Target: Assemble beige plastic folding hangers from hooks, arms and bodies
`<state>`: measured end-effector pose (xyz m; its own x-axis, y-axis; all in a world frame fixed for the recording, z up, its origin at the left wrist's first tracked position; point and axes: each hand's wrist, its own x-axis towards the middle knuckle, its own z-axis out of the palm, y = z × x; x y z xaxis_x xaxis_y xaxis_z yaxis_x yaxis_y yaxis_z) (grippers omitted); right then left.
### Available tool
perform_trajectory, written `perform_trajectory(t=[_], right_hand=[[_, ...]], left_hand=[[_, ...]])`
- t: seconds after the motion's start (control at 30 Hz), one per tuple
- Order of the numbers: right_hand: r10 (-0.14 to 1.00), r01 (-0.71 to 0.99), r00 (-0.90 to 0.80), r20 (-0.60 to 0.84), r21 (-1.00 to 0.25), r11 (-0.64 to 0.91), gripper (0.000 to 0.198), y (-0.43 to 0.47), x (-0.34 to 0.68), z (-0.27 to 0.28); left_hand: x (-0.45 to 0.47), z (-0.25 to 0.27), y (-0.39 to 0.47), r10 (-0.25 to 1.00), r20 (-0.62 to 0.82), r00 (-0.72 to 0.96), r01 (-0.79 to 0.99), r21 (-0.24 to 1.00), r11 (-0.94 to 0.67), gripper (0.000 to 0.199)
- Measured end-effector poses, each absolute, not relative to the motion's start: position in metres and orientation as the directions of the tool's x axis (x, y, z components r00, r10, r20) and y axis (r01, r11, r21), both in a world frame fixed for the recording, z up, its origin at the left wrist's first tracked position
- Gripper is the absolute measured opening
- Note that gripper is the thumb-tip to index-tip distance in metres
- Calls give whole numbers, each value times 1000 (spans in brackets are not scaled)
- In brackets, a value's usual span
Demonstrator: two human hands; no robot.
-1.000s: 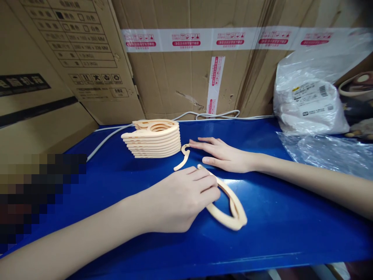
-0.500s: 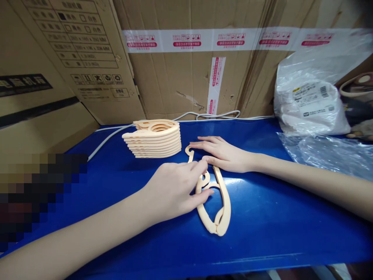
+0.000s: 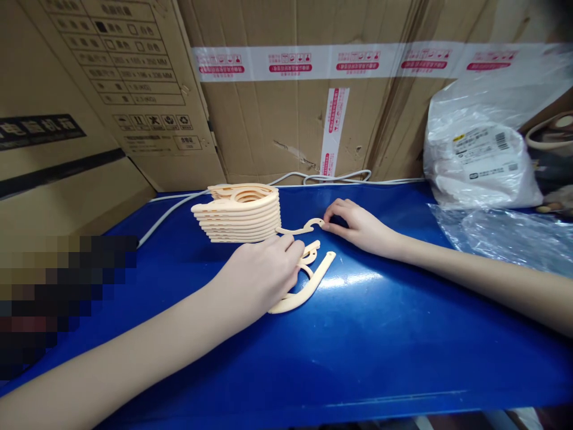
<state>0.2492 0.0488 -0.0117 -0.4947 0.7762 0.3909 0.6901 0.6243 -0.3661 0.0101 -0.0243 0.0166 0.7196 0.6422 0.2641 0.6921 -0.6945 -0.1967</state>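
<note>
While the right hand [image 3: 344, 220] pinches the beige hook [image 3: 293, 232], the left hand [image 3: 262, 269] clasps the curved frame [image 3: 312, 285].

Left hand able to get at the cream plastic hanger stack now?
Probably yes: the cream plastic hanger stack lies just beyond the left hand, nothing evident between. That hand holds a curved cream plastic frame, though.

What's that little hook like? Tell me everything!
The little hook is cream and plastic-looking, its slim stem curling into a rounded end. The right hand pinches that curled end. It points sideways over the blue table, its other end by the cream stack; I can't tell whether they touch.
</note>
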Motion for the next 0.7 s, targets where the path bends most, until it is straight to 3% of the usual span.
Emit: perform_trajectory(t=[0.1,0.2,0.3,0.4,0.5,0.6,0.7], right_hand=[[869,591,-318,379,-638,494,22,49,248,-9],[918,391,-154,365,-831,396,22,50,247,-5],[944,135,-39,327,-934,330,24,50,246,-2],[955,8,-3,296,-955,296,26,48,245,1],[955,54,-57,292,-954,295,27,45,244,4],[938,215,-209,275,-923,319,31,40,243,6],[876,466,-417,244,-770,437,33,32,240,9]], left_hand=[[7,13,-21,520,328,789,611,-334,-717,13],[6,13,-20,472,320,821,568,-389,-725,14],[6,14,-19,460,312,831,555,-413,-722,16],[6,15,-19,448,307,840,543,-450,-709,16],[6,16,-19,445,298,844,536,-474,-699,14],[6,18,-21,495,261,829,557,-467,-687,14],[6,20,-22,554,213,805,583,-458,-671,14]])
